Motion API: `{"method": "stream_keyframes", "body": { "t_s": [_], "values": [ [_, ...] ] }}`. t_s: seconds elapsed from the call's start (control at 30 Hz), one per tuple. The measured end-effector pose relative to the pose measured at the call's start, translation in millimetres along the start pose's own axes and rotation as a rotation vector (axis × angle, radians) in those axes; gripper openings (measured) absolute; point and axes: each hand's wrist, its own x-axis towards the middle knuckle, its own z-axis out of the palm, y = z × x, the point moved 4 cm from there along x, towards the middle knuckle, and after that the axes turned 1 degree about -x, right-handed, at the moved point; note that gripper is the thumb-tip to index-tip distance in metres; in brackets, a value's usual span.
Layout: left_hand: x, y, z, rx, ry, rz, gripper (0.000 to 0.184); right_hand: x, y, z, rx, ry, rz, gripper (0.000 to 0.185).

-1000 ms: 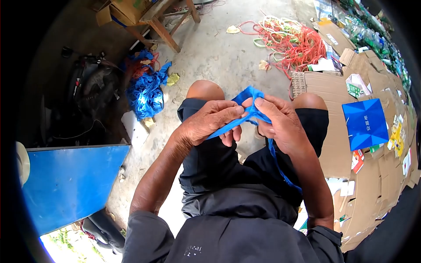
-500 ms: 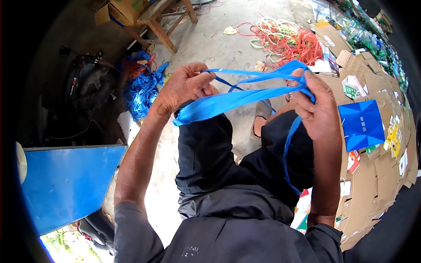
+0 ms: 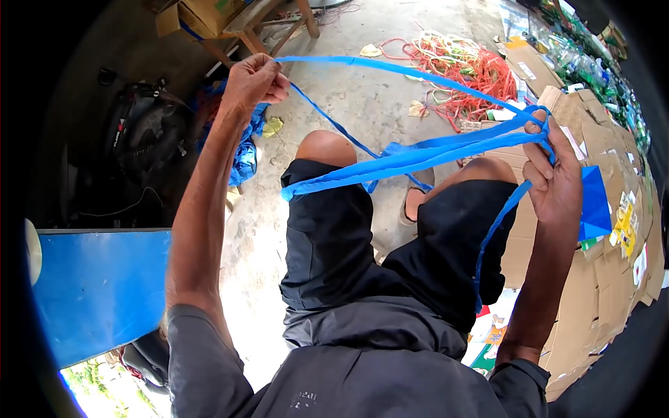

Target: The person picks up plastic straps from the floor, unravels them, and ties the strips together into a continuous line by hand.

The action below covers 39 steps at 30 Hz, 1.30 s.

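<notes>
A long blue fabric strip [image 3: 418,159] runs in several loops above my knees. My left hand [image 3: 255,82], raised at the upper left, pinches one length, which stretches across to my right hand [image 3: 554,161]. The fingers of my right hand are closed round the gathered loops, and a loose tail [image 3: 493,233] hangs below it along my right thigh. One folded loop reaches left to my left knee. A thinner part slants down from my left hand between my knees. What lies inside the right fist is partly hidden.
Red and pale cords [image 3: 474,70] lie heaped on the floor ahead. Flattened cardboard [image 3: 585,279] and a blue box [image 3: 594,205] are at right, green bottles [image 3: 592,76] beyond. A blue panel [image 3: 104,285] stands at left, with a blue heap [image 3: 244,160] behind my left forearm.
My hands have moved apart, the left up and leftward, the right outward to the right. The strip between them is now stretched longer, and its loops have opened out.
</notes>
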Motion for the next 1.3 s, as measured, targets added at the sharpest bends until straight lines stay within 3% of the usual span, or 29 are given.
{"method": "stream_keyframes", "body": {
  "t_s": [0.47,1.03,1.3],
  "values": [
    [79,-5,-84,-0.184,0.156,0.049,0.02,-10,-34,-76,0.3,-0.159,-0.054,0.033],
    [141,-26,-58,0.24,0.093,0.082,0.027,-6,-9,-73,-0.016,0.166,-0.01,0.031],
    [192,-69,-41,0.292,0.026,-0.021,0.032,15,13,-45,-0.231,0.293,0.084,0.029]
  ]
}}
